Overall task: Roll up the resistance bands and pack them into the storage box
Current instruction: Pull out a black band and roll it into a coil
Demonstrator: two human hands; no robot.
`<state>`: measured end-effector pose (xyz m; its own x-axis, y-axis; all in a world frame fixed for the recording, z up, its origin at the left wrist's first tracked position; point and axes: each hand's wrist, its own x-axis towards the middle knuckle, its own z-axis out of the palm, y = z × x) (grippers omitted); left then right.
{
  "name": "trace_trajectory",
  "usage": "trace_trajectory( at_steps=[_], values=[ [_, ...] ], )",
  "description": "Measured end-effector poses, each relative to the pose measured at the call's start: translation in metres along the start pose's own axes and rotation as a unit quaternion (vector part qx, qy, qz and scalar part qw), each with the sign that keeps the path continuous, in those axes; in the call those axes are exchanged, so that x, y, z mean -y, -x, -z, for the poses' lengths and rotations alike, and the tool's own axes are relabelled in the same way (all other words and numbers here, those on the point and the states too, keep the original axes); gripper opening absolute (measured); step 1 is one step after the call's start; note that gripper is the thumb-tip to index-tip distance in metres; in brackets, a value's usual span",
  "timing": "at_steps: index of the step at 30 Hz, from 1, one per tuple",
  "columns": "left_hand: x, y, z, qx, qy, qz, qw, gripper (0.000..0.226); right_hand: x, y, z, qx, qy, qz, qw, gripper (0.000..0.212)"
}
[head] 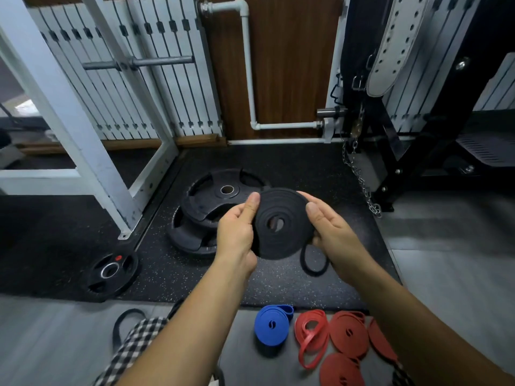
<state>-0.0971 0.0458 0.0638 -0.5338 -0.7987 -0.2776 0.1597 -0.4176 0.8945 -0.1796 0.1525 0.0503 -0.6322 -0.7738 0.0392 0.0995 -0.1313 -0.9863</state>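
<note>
Head view, counts first: 1 black band roll (281, 224) held up in both hands. On the grey floor near the bottom edge lie 1 blue roll (271, 325) and 4 red bands (349, 337). Of the reds, 3 are wound tight and 1 is a loose red coil (309, 335) just right of the blue. There is also 1 slack black band (122, 321) at bottom left. 3 weight plates sit on the speckled rubber mat (278, 285): a stacked pair (206, 210) behind the hands and a smaller plate (111, 271) well apart to the left.

The black roll stands roughly upright w/ its flat face toward the camera, between the hands and above the mat. The left hand (237, 235) grips its left edge, thumb pressed on the upper-left face and fingers wrapped behind. The right hand (334, 232) grips the right edge, thumb on the rim. An unwound end (313, 260) hangs as a small loop under the right hand.

Hard to see: fingertips of both hands are hidden behind the roll. The right forearm covers most of the far-right red roll. The lowest red roll is cut off by the frame bottom. The slack black band runs partly under checked fabric (133, 346), so its full length can't be made out.
</note>
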Motion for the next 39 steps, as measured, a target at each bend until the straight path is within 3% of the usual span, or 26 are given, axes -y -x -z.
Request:
trace_trajectory(
  at_steps=[5, 9, 12, 14, 16, 18, 24, 29, 32, 35, 39],
  values=[
    [0.011, 0.006, -0.008, -0.068, 0.093, 0.019, 0.993, 0.020, -0.020, 0.005, -0.025, -0.112, -0.013, 0.023, 0.993, 0.025],
    [0.019, 0.010, -0.009, -0.049, 0.104, 0.056, 0.992, 0.020, -0.021, 0.001, -0.025, -0.167, -0.002, 0.020, 0.986, 0.015],
    [0.011, 0.001, 0.002, 0.024, 0.033, 0.087, 0.995, 0.033, -0.016, -0.009, -0.013, -0.133, 0.028, 0.018, 0.991, 0.016],
    [0.007, -0.006, 0.013, 0.045, -0.064, 0.052, 0.996, 0.040, -0.015, -0.011, -0.009, -0.077, 0.071, 0.009, 0.994, 0.018],
    [0.004, -0.007, 0.025, 0.081, -0.132, 0.037, 0.987, 0.031, -0.014, -0.006, -0.014, -0.012, 0.113, 0.004, 0.994, 0.016],
    [0.003, -0.001, 0.036, 0.114, -0.127, 0.061, 0.983, 0.018, -0.018, -0.001, -0.021, 0.022, 0.121, -0.005, 0.992, 0.012],
    [0.010, 0.015, 0.057, 0.044, -0.054, 0.034, 0.997, 0.017, -0.011, 0.003, -0.026, 0.040, 0.119, -0.061, 0.990, 0.015],
    [0.017, 0.022, 0.075, -0.015, -0.032, 0.023, 0.999, 0.016, -0.020, 0.006, -0.042, 0.057, 0.198, -0.082, 0.975, 0.019],
    [0.015, 0.015, 0.073, -0.016, -0.041, 0.006, 0.999, 0.006, -0.017, 0.001, -0.039, 0.052, 0.239, -0.073, 0.967, 0.040],
    [0.014, 0.003, 0.075, -0.011, -0.064, 0.004, 0.998, 0.005, -0.016, -0.005, -0.035, 0.060, 0.270, -0.064, 0.959, 0.039],
    [0.023, -0.011, 0.088, -0.050, -0.023, 0.053, 0.997, 0.008, -0.040, 0.001, -0.048, 0.065, 0.170, -0.079, 0.980, 0.031]
  ],
)
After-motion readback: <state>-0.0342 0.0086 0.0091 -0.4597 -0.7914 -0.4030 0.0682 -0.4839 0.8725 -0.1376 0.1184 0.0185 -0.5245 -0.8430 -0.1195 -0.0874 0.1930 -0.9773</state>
